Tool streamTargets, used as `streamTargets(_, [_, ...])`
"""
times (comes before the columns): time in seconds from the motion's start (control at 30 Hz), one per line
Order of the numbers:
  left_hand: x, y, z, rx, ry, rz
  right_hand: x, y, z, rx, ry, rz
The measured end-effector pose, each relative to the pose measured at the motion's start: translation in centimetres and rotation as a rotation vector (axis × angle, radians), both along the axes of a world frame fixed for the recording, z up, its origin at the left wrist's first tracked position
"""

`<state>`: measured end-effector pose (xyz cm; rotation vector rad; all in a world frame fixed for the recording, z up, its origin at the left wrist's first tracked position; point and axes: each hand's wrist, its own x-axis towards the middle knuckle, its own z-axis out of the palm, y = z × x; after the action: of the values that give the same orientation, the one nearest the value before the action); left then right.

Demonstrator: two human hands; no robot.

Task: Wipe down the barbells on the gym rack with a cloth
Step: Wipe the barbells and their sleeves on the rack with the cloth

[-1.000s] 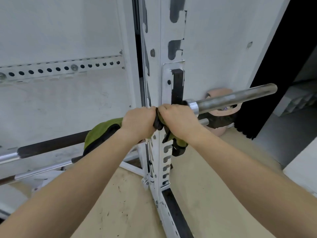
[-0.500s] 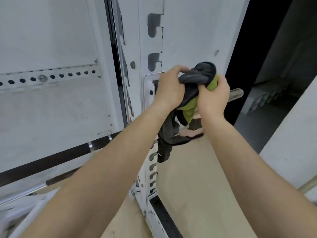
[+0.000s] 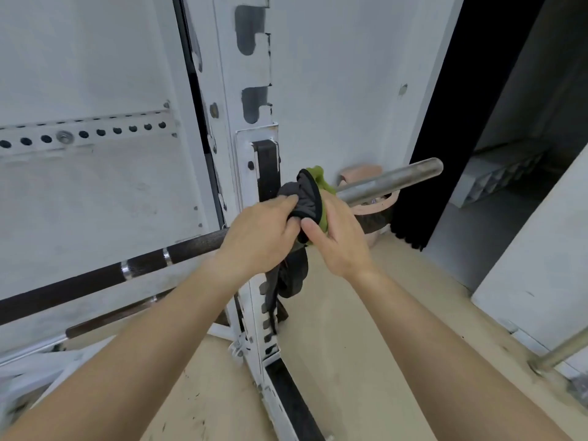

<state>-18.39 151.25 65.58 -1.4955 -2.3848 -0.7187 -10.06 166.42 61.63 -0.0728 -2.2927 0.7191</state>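
A barbell rests across the white rack upright (image 3: 251, 74). Its dark knurled shaft (image 3: 105, 275) runs down to the left and its bare steel sleeve (image 3: 391, 179) sticks out to the right. A dark grey and green cloth (image 3: 304, 198) is bunched at the inner end of the sleeve, with a tail hanging down in front of the upright. My left hand (image 3: 264, 237) grips the cloth from the left. My right hand (image 3: 337, 240) holds its green side from the right. The barbell's collar is hidden behind the cloth and hands.
A second, thinner bar (image 3: 117, 316) lies lower at the left. A pinkish ring-shaped object (image 3: 375, 205) sits on the floor behind the sleeve. A dark doorway (image 3: 461, 122) opens at the right, a white wall corner (image 3: 541, 265) stands nearby, and a metal pipe (image 3: 563, 351) crosses the right edge.
Both hands lifted the cloth off the shaft left of the upright, bunched it up, and brought it down onto the inner end of the sleeve on the right side.
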Motion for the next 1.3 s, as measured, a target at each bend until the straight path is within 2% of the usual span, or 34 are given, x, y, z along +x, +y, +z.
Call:
streamTargets(0.17, [1.3,5.8,-1.1,-0.231,0.449,0.207,1.5,4.9,0.1,0.323,-0.027,-0.114])
streamTargets(0.27, [2.0,8.8,-0.2,-0.286,0.513,0.281,1.7,7.8,1.1,0.452,0.003,-0.135])
streamTargets(0.4, [1.9,12.6,-0.7,-0.183,0.385,0.266,1.7,11.9,0.9,0.196,-0.042,0.002])
streamTargets(0.53, [2.5,17.9,-1.4,-0.223,0.286,0.264,2.4,15.8,0.8,0.006,-0.018,-0.057])
streamTargets(0.63, [2.9,19.5,-0.9,-0.218,0.232,0.296,2.8,17.6,1.5,-0.120,-0.058,0.001])
streamTargets(0.7, [3.2,18.0,-0.5,-0.247,0.298,0.355,2.9,17.1,1.8,-0.260,-0.102,0.083])
streamTargets(0.8, [4.0,13.6,-0.3,-0.297,0.530,0.437,2.5,15.1,2.7,-0.589,-0.168,0.221])
streamTargets(0.83, [4.0,12.2,0.0,-0.281,0.550,0.436,2.3,14.5,3.2,-0.634,-0.178,0.268])
streamTargets(0.87, [3.9,11.2,0.6,-0.239,0.518,0.428,2.2,13.9,3.8,-0.637,-0.187,0.315])
streamTargets(0.9, [3.7,10.3,1.4,-0.169,0.409,0.422,2.2,13.6,4.4,-0.643,-0.193,0.365])
streamTargets(0.97, [3.4,9.0,3.5,0.012,0.070,0.442,2.0,13.5,5.7,-0.708,-0.161,0.409])
streamTargets(1.07, [3.8,7.9,6.9,0.370,-0.373,0.411,1.3,15.5,7.5,-0.832,-0.003,0.232])
streamTargets(1.13, [4.4,8.0,8.3,0.409,-0.597,0.276,1.2,17.4,9.1,-1.011,0.091,0.130])
streamTargets(1.17, [4.7,8.3,8.7,0.348,-0.653,0.220,1.2,18.4,9.9,-1.105,0.115,0.108])
streamTargets(1.23, [5.2,9.1,9.0,0.252,-0.643,0.193,1.3,20.5,11.7,-1.196,0.149,0.066])
streamTargets(1.3, [5.0,10.3,9.2,0.363,-0.592,0.282,0.9,22.6,12.9,-1.146,0.195,0.060])
